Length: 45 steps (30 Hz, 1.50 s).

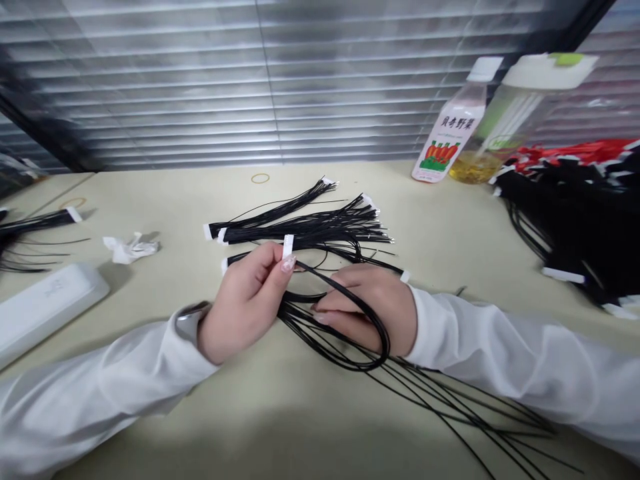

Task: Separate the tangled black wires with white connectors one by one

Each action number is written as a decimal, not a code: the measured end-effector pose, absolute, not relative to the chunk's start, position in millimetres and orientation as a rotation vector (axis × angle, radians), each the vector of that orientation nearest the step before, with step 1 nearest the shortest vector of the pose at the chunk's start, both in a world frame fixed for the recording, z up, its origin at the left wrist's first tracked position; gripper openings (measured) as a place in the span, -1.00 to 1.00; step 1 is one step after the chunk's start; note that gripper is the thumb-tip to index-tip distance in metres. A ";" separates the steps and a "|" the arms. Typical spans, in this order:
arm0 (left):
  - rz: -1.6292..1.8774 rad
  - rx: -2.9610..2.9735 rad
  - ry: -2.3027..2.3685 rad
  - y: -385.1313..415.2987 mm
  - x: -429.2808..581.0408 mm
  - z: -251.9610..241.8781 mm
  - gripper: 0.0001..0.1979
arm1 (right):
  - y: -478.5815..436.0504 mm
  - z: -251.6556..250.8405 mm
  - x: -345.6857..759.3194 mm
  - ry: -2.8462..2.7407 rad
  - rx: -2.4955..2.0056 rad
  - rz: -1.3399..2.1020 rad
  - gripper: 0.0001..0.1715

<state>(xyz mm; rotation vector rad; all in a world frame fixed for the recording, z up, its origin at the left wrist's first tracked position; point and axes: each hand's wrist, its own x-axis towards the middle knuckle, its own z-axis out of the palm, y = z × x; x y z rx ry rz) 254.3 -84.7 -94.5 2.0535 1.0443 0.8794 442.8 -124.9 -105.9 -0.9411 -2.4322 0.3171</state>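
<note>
My left hand [245, 300] pinches the white-taped end [288, 246] of a bundle of thin black cords [350, 333] between thumb and fingers. The cords loop down and round the back of my right hand [367, 307], whose fingers curl closed over the strands on the table. The loose ends trail off to the lower right. Behind my hands lie more black cord bundles [310, 227] with white tape at their ends, spread flat on the beige table [300, 413].
A juice bottle [450, 137] and a clear jar with a white lid [520, 113] stand at the back right. A big heap of black and red cords [585, 227] fills the right. A white case [45, 303], crumpled paper [131, 248], a rubber band [260, 178] and another bundle [30, 227] lie left.
</note>
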 end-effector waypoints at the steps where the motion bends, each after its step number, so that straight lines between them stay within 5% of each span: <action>1: 0.884 2.051 1.041 -84.9 254.4 -94.2 -0.77 | -124.4 -106.3 442.8 -2.433 -0.941 0.325 -0.67; 10: 0.889 2.039 1.038 -83.5 257.0 -91.7 -0.78 | -123.6 -107.0 442.1 -2.394 -0.957 0.292 -0.78; 22: 0.900 1.911 1.272 -77.8 259.7 -91.1 -0.72 | -127.3 -102.8 446.5 -2.286 -1.295 -0.363 -0.71; 29: 0.883 1.894 1.269 -77.0 259.3 -90.9 -0.71 | -123.2 -100.1 454.0 -2.376 -1.463 -0.411 -0.82; 45: 1.083 1.915 1.158 -84.2 253.4 -89.2 -0.74 | -119.9 -101.3 454.9 -2.183 -1.351 -0.511 -0.73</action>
